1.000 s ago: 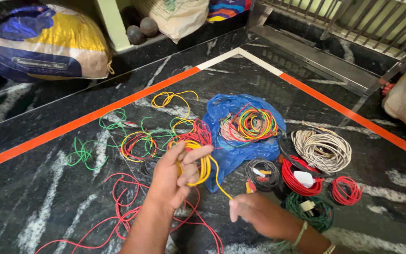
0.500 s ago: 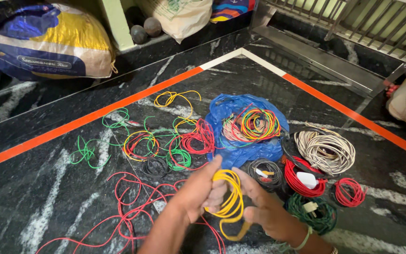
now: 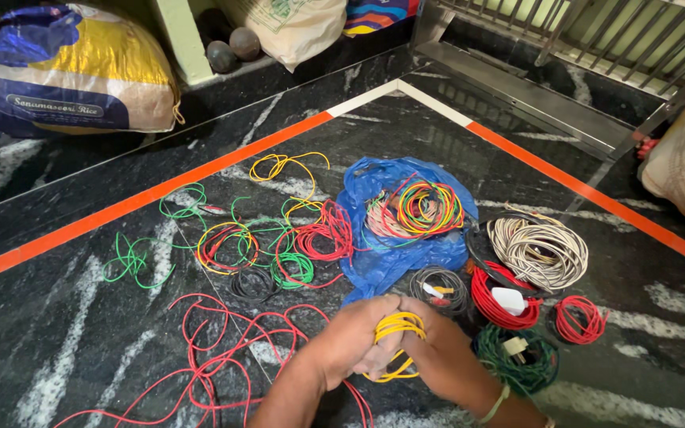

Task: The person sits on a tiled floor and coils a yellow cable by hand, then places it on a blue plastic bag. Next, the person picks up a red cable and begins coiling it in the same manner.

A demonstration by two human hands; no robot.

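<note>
Both my hands meet low in the middle of the view around a small coil of yellow wire [image 3: 397, 326]. My left hand [image 3: 354, 337] grips the coil from the left, and my right hand [image 3: 431, 349] closes on it from the right, fingers touching the left hand. A loop of the yellow wire hangs out below the hands. Loose red wire [image 3: 216, 349] sprawls on the black marble floor [image 3: 65, 333] just left of my left forearm.
A blue plastic bag [image 3: 382, 261] holds a multicoloured wire coil [image 3: 418, 208]. Around it lie red, green, yellow and black coils, a beige cable coil [image 3: 539, 252], a red coil with a white plug [image 3: 505, 299] and a green coil [image 3: 517, 357]. Sacks [image 3: 65, 71] line the far wall.
The yellow coil came down from my raised left hand toward me. My right hand moved in from the lower right and closed on it, so both hands now clasp it together.
</note>
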